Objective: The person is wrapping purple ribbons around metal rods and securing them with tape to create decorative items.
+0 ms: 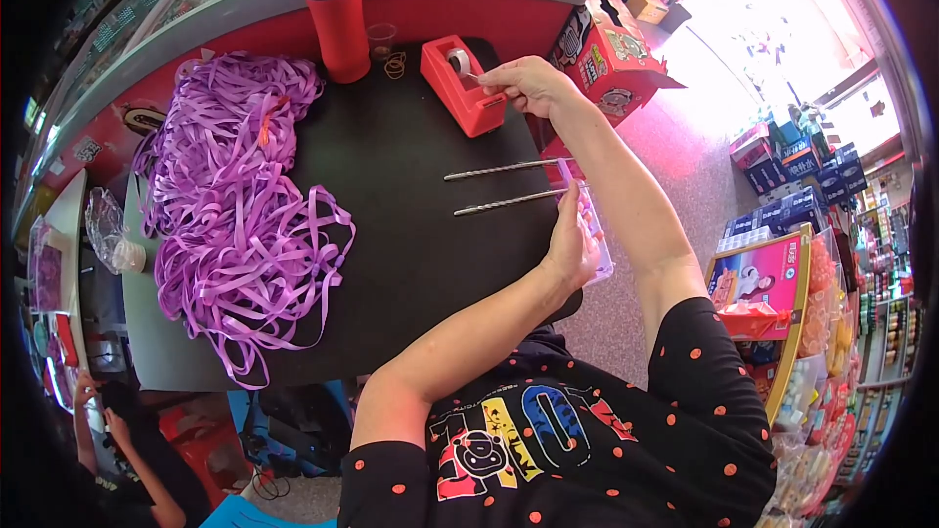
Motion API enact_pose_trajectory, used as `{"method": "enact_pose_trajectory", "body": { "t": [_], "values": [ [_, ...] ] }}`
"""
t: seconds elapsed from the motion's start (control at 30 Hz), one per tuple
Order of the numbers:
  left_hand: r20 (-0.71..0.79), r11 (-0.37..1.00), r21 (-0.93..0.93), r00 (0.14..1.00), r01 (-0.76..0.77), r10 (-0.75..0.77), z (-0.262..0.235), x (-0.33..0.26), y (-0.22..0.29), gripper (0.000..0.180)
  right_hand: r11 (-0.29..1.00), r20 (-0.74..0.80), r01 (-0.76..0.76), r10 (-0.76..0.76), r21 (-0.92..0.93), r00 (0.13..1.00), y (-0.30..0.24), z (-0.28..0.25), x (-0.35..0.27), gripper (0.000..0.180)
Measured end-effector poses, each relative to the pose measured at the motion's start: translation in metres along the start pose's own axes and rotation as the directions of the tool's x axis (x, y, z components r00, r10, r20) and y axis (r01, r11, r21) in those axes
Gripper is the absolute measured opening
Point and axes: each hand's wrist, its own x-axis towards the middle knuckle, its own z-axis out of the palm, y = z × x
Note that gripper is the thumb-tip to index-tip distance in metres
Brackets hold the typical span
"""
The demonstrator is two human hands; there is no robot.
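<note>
My left hand [571, 246] is closed on a light purple bundle [601, 252] at the table's right edge; the palm hides much of it. Two thin twisted metal rods [509, 205] stick out leftward from beside that bundle over the black tabletop [411, 264]. At the far side, my right hand [528, 86] pinches at the roll of clear tape [458, 61] in a red tape dispenser [465, 93], and a strip seems to run to the fingertips. A big tangled heap of purple ribbon [240, 186] covers the table's left side.
Behind the dispenser stand a red tumbler [338, 29], a small clear cup [381, 39] and rubber bands [394, 66]. A red carton [616, 59] is beyond the right corner. Shelves and goods [782, 313] line the right; another person's arm [137, 460] shows at lower left.
</note>
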Motion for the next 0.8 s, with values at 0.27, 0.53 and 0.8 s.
{"method": "enact_pose_trajectory", "body": {
  "t": [0.27, 0.53, 0.8],
  "values": [
    [0.016, 1.0, 0.009, 1.0, 0.018, -0.018, -0.002, 0.001, 0.001, 0.102, 0.99, 0.0, 0.119, -0.12, 0.079, 0.993, -0.008, -0.012, -0.024, 0.014],
    [-0.001, 1.0, 0.022, 1.0, 0.011, -0.011, -0.001, 0.001, -0.001, 0.097, 0.991, 0.017, 0.105, -0.107, 0.083, 0.994, 0.019, -0.011, -0.043, 0.015],
    [0.022, 1.0, -0.02, 1.0, -0.002, 0.002, -0.004, 0.005, -0.001, 0.08, 0.987, 0.02, 0.08, -0.084, 0.136, 0.996, 0.035, -0.009, -0.042, 0.018]
  ]
}}
